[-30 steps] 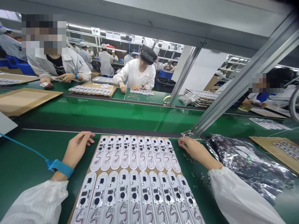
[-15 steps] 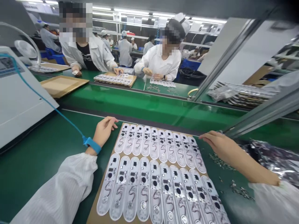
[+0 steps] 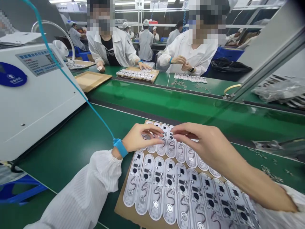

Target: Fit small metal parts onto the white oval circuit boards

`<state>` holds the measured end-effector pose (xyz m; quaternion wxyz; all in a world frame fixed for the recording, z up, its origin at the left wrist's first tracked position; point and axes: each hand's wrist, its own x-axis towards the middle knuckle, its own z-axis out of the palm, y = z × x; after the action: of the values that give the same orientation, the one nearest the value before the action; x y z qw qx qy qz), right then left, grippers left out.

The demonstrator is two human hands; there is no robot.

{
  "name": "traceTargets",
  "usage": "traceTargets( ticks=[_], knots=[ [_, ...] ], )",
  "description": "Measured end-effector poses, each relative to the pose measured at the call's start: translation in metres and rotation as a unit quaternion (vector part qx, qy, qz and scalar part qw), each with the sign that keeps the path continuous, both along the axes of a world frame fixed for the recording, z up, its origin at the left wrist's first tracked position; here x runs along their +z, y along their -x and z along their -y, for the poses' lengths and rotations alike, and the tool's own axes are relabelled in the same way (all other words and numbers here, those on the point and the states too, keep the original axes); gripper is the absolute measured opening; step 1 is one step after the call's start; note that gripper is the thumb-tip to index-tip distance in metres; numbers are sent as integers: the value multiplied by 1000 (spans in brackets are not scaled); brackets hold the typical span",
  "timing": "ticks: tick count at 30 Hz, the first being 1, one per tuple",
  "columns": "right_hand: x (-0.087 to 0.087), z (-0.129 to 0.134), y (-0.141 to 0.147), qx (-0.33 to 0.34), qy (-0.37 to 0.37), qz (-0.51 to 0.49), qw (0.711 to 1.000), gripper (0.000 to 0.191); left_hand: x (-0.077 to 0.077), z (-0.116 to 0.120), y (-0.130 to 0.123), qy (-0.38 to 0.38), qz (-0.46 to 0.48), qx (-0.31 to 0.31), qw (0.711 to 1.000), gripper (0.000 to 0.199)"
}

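My left hand point(image 3: 140, 138) and my right hand point(image 3: 202, 143) lie over the far row of white oval circuit boards point(image 3: 181, 152), their fingertips nearly meeting on one board point(image 3: 168, 135). Whether either hand grips that board is hard to tell. A second row of oval boards point(image 3: 157, 187), with black chips and thin wires, lies nearer me. Both rows rest on a brown cardboard sheet point(image 3: 126, 213). A blue strap point(image 3: 120, 148) circles my left wrist, and its cord rises to the upper left. Part of the far row is hidden under my hands.
A white machine with a display panel point(image 3: 35, 95) stands to my left. Small loose metal parts point(image 3: 269, 173) lie on the green bench to my right. Beyond a green conveyor belt point(image 3: 166, 108), two co-workers point(image 3: 186, 54) handle similar boards.
Both hands have moved inward from the sides of the sheet and now meet over the far row. The view has swung left, bringing the white machine into view.
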<state>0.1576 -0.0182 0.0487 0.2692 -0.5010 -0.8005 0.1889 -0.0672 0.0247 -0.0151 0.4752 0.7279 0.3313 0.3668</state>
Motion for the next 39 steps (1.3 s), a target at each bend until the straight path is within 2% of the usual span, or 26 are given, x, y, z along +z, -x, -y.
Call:
traceTargets(
  ticks=[3, 6, 9, 13, 16, 19, 22, 24, 26, 29, 32, 39],
  knots=[
    [-7, -5, 21, 0, 43, -39, 998, 29, -1, 4, -2, 16, 25, -10, 1000, 28],
    [-16, -10, 29, -14, 91, -69, 993, 27, -4, 4, -2, 16, 35, 3, 999, 20],
    [-24, -16, 31, -37, 146, -118, 982, 29, -5, 3, 0, -14, 38, 12, 999, 16],
    [-32, -23, 29, -39, 226, -211, 950, 38, -7, 1, 2, -73, 17, 21, 997, 9],
    [-35, -25, 28, -50, 263, -235, 934, 36, -7, 0, 3, -110, -10, 39, 993, 7],
    [-36, -25, 29, -56, 279, -246, 926, 34, -8, -4, 5, -83, -8, 36, 996, 9],
    [-36, -22, 33, -35, 262, -244, 933, 35, -10, -10, 10, 58, 42, -19, 997, 13],
    [-35, -17, 36, -13, 231, -210, 950, 36, -11, -14, 15, 161, 78, -79, 981, 15],
    [-34, -11, 38, 6, 183, -157, 971, 35, -12, -17, 20, 225, 92, -130, 961, 14],
    [-35, -3, 39, 24, 80, -68, 994, 38, -12, -18, 23, 278, 99, -174, 940, 10],
    [-36, 0, 39, 46, 6, -10, 999, 40, -12, -18, 23, 314, 113, -192, 923, 8],
    [-39, 0, 38, 65, -44, 12, 997, 36, -16, -19, 24, 345, 118, -210, 907, 16]
  ],
)
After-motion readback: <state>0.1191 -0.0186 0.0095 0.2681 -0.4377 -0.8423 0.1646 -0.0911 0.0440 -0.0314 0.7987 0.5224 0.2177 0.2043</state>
